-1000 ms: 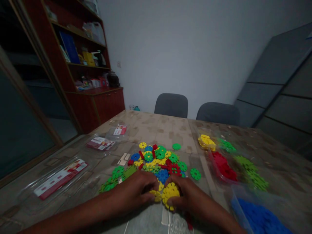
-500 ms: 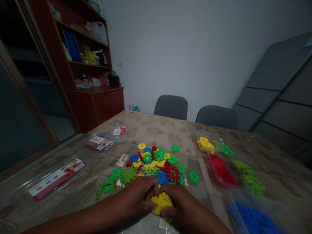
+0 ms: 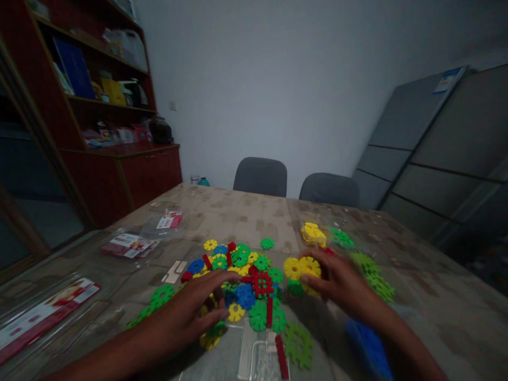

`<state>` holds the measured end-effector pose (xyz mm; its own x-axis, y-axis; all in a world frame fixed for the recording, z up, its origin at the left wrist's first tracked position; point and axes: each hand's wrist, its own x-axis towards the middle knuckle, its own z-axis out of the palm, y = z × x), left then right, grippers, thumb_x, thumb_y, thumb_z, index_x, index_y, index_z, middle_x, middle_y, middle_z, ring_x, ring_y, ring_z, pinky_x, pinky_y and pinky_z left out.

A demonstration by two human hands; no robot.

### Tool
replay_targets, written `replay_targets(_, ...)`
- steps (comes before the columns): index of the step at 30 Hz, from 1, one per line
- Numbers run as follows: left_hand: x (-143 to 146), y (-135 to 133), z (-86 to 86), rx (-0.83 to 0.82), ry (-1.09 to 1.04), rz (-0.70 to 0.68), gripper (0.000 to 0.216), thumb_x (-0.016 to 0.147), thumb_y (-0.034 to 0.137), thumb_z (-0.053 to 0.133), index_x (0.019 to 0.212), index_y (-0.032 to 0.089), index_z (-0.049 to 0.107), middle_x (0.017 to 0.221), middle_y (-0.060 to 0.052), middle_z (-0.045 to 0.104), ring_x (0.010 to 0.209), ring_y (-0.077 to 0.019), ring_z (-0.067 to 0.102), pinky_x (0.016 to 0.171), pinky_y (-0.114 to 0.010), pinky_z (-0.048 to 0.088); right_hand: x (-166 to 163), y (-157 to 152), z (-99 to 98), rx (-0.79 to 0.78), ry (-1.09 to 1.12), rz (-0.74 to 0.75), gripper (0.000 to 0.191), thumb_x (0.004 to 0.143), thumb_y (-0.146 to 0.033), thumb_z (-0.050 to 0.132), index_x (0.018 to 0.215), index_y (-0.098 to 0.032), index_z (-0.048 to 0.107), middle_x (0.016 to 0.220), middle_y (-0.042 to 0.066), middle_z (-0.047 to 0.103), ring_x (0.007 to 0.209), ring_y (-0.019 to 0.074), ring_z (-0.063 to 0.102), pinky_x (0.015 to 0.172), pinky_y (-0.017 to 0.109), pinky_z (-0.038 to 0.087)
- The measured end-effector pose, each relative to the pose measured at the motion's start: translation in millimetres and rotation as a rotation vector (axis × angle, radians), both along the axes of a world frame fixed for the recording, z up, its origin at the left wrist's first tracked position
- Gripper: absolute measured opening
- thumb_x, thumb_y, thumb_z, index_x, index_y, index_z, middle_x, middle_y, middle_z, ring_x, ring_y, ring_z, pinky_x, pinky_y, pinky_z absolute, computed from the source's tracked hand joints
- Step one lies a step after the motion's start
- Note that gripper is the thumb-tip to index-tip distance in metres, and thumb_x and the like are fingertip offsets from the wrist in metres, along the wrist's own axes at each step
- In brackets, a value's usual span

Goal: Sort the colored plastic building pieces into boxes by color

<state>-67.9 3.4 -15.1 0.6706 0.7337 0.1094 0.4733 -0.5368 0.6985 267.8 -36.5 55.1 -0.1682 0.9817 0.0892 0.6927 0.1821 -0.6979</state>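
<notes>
My right hand (image 3: 333,274) is raised over the right side of the pile, pinching a cluster of yellow notched discs (image 3: 294,269) between thumb and fingers. My left hand (image 3: 198,302) hovers low over the pile's near left side, thumb and fingers apart and curved. I see nothing gripped in it, though yellow discs show just behind its fingers. Between the hands lie loose plastic pieces: green notched discs (image 3: 240,256), a blue disc (image 3: 245,296), a red lattice square (image 3: 262,284) and red strips (image 3: 270,312). A light green lattice square (image 3: 298,345) lies nearer to me.
At right, a clear box holds yellow pieces (image 3: 314,234); green discs (image 3: 342,237), light green squares (image 3: 373,276) and blue pieces (image 3: 369,346) are nearby. Clear packages with printed labels (image 3: 47,313) lie at left. Grey chairs (image 3: 260,177) stand beyond the table (image 3: 238,206).
My hands, together on the yellow discs before, have separated. The right one has carried the discs right and up; the left has let go and moved left. The view has shifted to the right.
</notes>
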Motion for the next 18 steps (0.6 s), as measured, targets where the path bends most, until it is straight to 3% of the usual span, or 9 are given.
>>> replay_targets(3,-1,5,6.7,0.018,-0.003,-0.021,0.045,0.097,0.03,0.054,0.142,0.03,0.049,0.119,-0.008,0.066,0.094,-0.0233,0.063,0.086,-0.038,0.051,44,12,4.9,0.048,-0.005,-0.17,0.035,0.083,-0.041,0.066,0.111,-0.019,0.069,0.089,0.004,0.07,0.076,0.0224,0.063,0.064,0.032,0.048)
replay_targets(6,-2,10,11.2,0.044,-0.046,0.002,0.043,0.098,0.032,0.054,0.141,0.03,0.053,0.113,-0.007,0.068,0.09,-0.0225,0.064,0.083,-0.036,0.052,81,39,9.2,-0.05,0.076,-0.333,0.039,0.076,-0.046,0.078,0.103,-0.019,0.069,0.077,0.001,0.067,0.065,0.0193,0.061,0.055,0.03,0.047)
replay_targets(9,-6,17,7.7,0.071,-0.065,0.052,0.043,0.098,0.035,0.057,0.141,0.033,0.055,0.108,-0.006,0.069,0.092,-0.0235,0.065,0.085,-0.037,0.053,102,79,10.2,-0.131,0.095,-0.423,0.034,0.082,-0.044,0.08,0.098,-0.016,0.068,0.072,-0.001,0.064,0.06,0.0156,0.06,0.053,0.027,0.049)
replay_targets(13,-11,22,0.2,0.094,-0.051,0.083,0.045,0.097,0.037,0.058,0.143,0.034,0.055,0.109,-0.005,0.071,0.093,-0.0232,0.066,0.087,-0.037,0.055,110,129,4.2,-0.182,0.075,-0.52,0.028,0.099,-0.038,0.067,0.116,-0.016,0.066,0.106,0.005,0.07,0.083,0.0175,0.068,0.072,0.034,0.059)
replay_targets(15,-13,24,-0.7,0.12,-0.05,0.076,0.044,0.098,0.037,0.058,0.142,0.035,0.055,0.123,-0.006,0.07,0.092,-0.0223,0.066,0.088,-0.037,0.056,112,146,1.1,-0.201,0.05,-0.555,0.032,0.1,-0.037,0.065,0.126,-0.018,0.063,0.122,0.008,0.067,0.098,0.0215,0.069,0.082,0.041,0.06)
replay_targets(18,-16,28,2.3,0.171,-0.05,0.074,0.04,0.099,0.035,0.056,0.139,0.036,0.058,0.14,-0.007,0.063,0.103,-0.0246,0.067,0.096,-0.04,0.054,111,158,-1.0,-0.21,-0.044,-0.572,0.036,0.099,-0.037,0.066,0.13,-0.019,0.061,0.13,0.009,0.064,0.107,0.0249,0.067,0.089,0.046,0.059)
